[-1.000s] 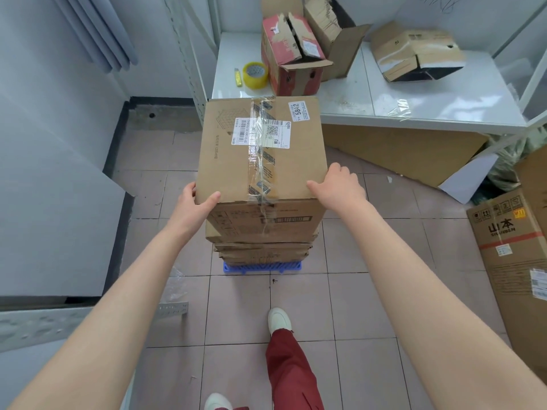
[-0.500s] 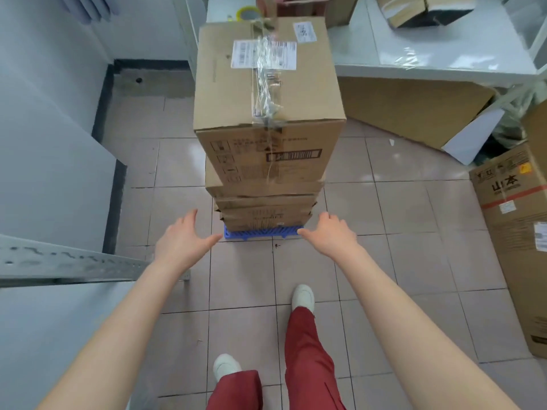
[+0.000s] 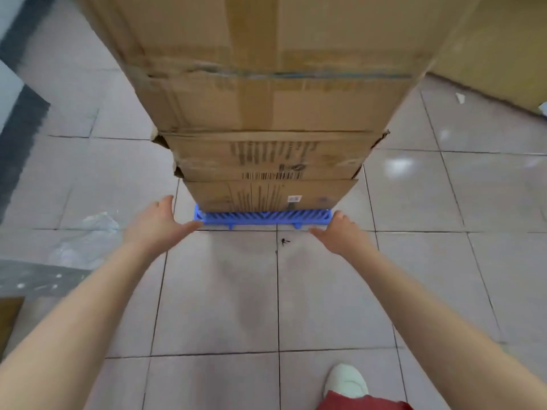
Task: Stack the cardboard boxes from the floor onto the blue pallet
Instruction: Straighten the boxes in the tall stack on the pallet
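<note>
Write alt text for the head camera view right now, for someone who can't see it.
Two bare hands, left hand and right hand, reach open toward the two front corners of a blue pallet on a tiled floor. A tall stack of cardboard boxes stands on the pallet, filling the upper frame.

A stack of brown cardboard boxes [image 3: 266, 113] stood on the blue slatted plastic pallet [image 3: 263, 218] at twelve o'clock; open left hand [image 3: 158, 224] at ten, right hand [image 3: 340, 235] at two.

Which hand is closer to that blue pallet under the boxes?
About equal. The left hand reaches the blue pallet at its left corner; the right hand is at its right corner. Both look open.
</note>
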